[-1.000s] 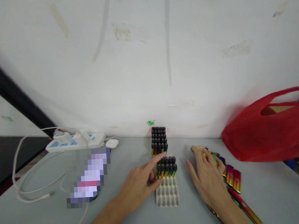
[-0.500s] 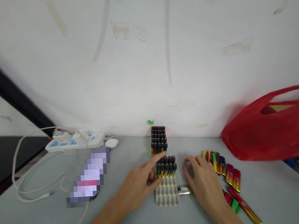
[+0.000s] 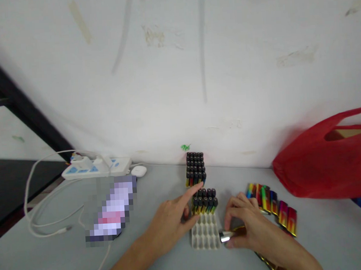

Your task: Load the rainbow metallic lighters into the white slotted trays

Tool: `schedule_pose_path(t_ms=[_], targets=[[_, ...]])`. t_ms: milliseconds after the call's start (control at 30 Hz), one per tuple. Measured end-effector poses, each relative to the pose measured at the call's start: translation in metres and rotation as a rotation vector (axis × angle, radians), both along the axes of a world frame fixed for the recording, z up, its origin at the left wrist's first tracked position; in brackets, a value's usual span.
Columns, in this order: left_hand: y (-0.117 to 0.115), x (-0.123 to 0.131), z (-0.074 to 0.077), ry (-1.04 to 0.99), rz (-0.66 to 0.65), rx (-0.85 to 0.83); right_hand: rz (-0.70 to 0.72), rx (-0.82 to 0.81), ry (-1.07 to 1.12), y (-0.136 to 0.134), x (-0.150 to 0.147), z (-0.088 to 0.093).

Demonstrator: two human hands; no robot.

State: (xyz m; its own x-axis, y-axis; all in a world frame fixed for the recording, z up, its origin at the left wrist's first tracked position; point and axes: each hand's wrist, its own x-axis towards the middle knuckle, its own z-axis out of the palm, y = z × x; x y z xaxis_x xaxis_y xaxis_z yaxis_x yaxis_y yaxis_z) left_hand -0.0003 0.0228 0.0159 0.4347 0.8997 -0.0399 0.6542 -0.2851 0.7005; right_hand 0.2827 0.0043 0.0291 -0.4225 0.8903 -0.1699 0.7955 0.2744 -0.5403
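Note:
My left hand (image 3: 172, 218) holds the left side of a pale tray (image 3: 206, 241), index finger stretched behind the standing cylinders and thumb in front. Several black-topped cylinders (image 3: 205, 201), like batteries, stand in the tray's back rows; the front cells are bare. Just right of the tray, my right hand (image 3: 244, 220) is closed on a shiny silver-and-gold pack (image 3: 225, 236), its silver end pointing at the tray. The pack's other end is hidden by the fingers. Behind, a second block of black-topped cylinders (image 3: 195, 162) stands in close rows.
Several shiny coloured packs (image 3: 283, 212) lie right of my right hand, and more gold pieces (image 3: 273, 267) show under the forearm. A red bag (image 3: 324, 163) stands at the back right. Left are a phone (image 3: 113, 207), a power strip (image 3: 117, 166), a white case (image 3: 139, 171) and cables.
My right hand has gone from lying over the silver-and-gold pack to gripping it, turning the pack slightly. The left hand keeps its hold. The view has shifted a little to the left.

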Motion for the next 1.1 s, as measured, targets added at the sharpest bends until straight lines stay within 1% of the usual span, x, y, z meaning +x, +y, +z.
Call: schedule_pose_path(t_ms=[67, 133, 233, 300, 400, 500, 600, 733, 900, 1000, 1100], targets=[[0.000, 0.000, -0.002, -0.004, 0.005, 0.013, -0.022, 0.049, 0.021, 0.002, -0.001, -0.003], [0.000, -0.001, -0.005, -0.004, 0.007, 0.026, -0.079, 0.126, 0.069, 0.003, -0.002, -0.008], [0.000, -0.001, -0.009, 0.006, 0.015, 0.022, -0.214, 0.219, 0.191, 0.003, -0.005, -0.017], [0.000, -0.001, -0.011, 0.013, 0.027, 0.018, -0.311, 0.211, 0.309, 0.001, -0.009, -0.022], [0.001, -0.001, -0.011, 0.028, 0.046, 0.014, -0.443, 0.109, 0.495, -0.004, -0.018, -0.026], [0.001, 0.000, -0.007, 0.033, 0.047, -0.008, -0.498, 0.030, 0.644, -0.007, -0.027, -0.026], [0.002, -0.001, -0.001, 0.027, 0.044, -0.031, -0.506, -0.055, 0.763, -0.006, -0.032, -0.027], [0.004, -0.004, 0.005, -0.005, 0.037, -0.084, -0.536, -0.195, 0.858, -0.003, -0.034, -0.029], [0.007, -0.009, 0.011, -0.013, -0.007, -0.105, -0.516, -0.298, 0.974, 0.000, -0.034, -0.025], [0.007, -0.011, 0.015, 0.029, -0.031, -0.112, -0.512, -0.382, 1.057, 0.000, -0.034, -0.020], [0.006, -0.013, 0.019, 0.097, -0.076, -0.184, -0.524, -0.456, 1.109, 0.002, -0.034, -0.018]])
